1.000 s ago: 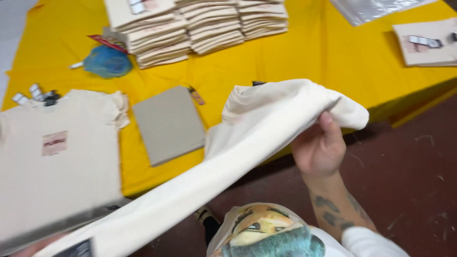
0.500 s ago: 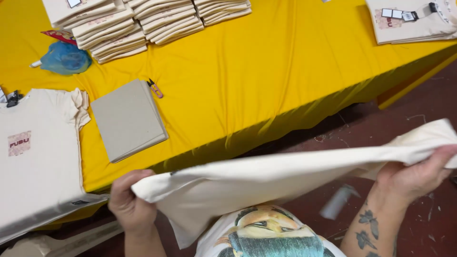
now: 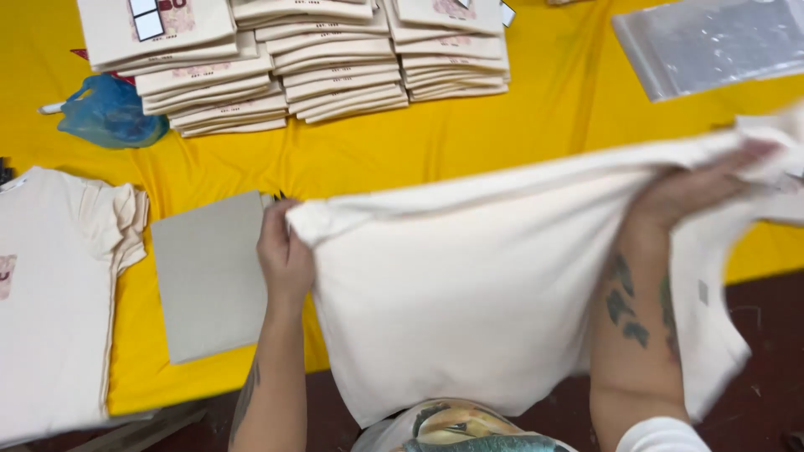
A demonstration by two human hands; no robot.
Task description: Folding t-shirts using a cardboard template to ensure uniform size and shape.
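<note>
- Honestly, we've got the plain cream cotton T-shirt (image 3: 469, 293) stretched in mid-air over the near edge of the yellow cloth-covered table (image 3: 536, 142), with its lower half hanging down toward our lap.
- Our left hand (image 3: 283, 251) is closed on one top corner of the shirt, our right hand (image 3: 699, 188) is bunched tight into the fabric at the other end.
- The right side looks wadded rather than pinched flat, so we reckon it could come down lopsided or creased.
- The flat grey cardboard sheet (image 3: 209, 276) sits just beside the left hand; a loose swing of fabric could drag it off square or toward the table edge.
- The dangling hem is near the dark red floor (image 3: 766, 335), so letting it sag risks picking up dirt.
- The stacks of folded cream shirts (image 3: 276, 75) and the crumpled blue plastic bag (image 3: 109, 113) are well apart, so probably safe.
- The clear plastic bag (image 3: 712, 42) lies close behind the right hand and could get swept.
</note>
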